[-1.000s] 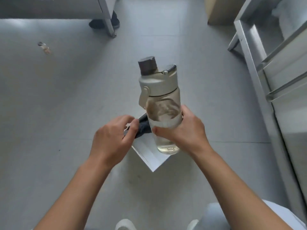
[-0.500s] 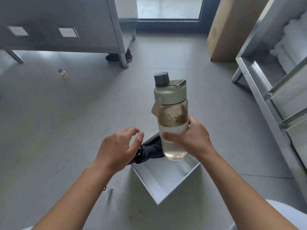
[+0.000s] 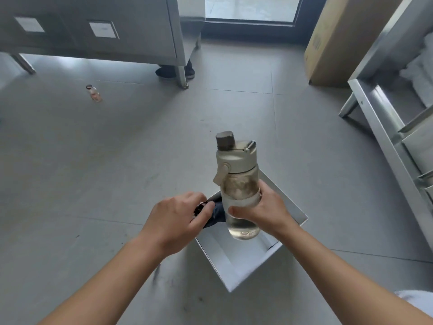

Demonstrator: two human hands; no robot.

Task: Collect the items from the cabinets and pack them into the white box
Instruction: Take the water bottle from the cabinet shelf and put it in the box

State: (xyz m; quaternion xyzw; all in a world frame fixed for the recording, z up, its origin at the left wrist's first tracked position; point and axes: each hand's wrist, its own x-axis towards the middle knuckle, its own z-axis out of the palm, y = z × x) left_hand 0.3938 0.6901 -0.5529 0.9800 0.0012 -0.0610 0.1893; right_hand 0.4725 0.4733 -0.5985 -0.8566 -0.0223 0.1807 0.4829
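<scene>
Now gripping the dark bundle at the far corner of the white box with the left hand, no longer spread above it, and holding the water bottle upright over the box in the curled right hand, likely next to go in.

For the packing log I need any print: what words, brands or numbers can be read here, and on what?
No text is readable.
Two white labels on the cabinet: too blurred.
Dark print on the cardboard box: too small.
Label on the small bottle on the floor: too small.
Faint marks near the base of the water bottle: unreadable.
</scene>
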